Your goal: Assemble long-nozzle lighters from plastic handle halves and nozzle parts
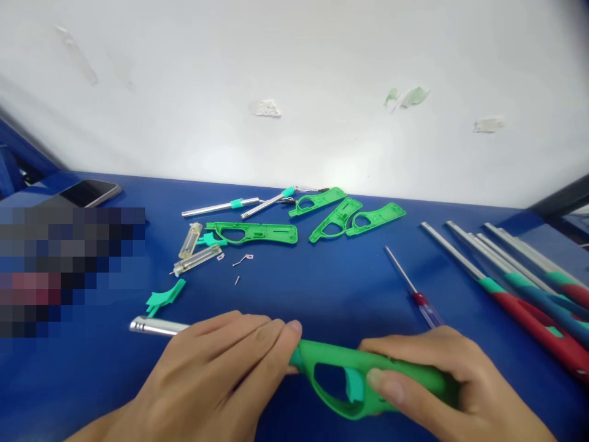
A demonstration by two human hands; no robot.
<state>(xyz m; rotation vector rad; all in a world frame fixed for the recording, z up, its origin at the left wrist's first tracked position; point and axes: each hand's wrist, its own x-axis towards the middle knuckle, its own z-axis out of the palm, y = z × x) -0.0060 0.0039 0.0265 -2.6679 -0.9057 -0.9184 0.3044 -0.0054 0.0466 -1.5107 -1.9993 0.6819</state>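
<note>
Both my hands hold one green gas lighter (338, 356) low over the blue table. My left hand (221, 362) is wrapped over its silver metal tube (156, 326), whose tip sticks out to the left. My right hand (442, 374) grips the green handle, with the thumb lying along its side. A teal trigger (354, 385) shows inside the handle's loop. Beyond my left hand lies a loose teal trigger (165, 297). A screwdriver (416, 291) with a red and clear handle rests just beyond my right hand.
Several green handle halves (276, 233) lie at the back, beside metal tubes (221, 207) with wires. Clear fuel tanks (197, 259) and a small screw (237, 280) are nearer. Several red and blue lighters (524, 307) lie at right. A phone (89, 192) sits back left, near a blurred-out patch.
</note>
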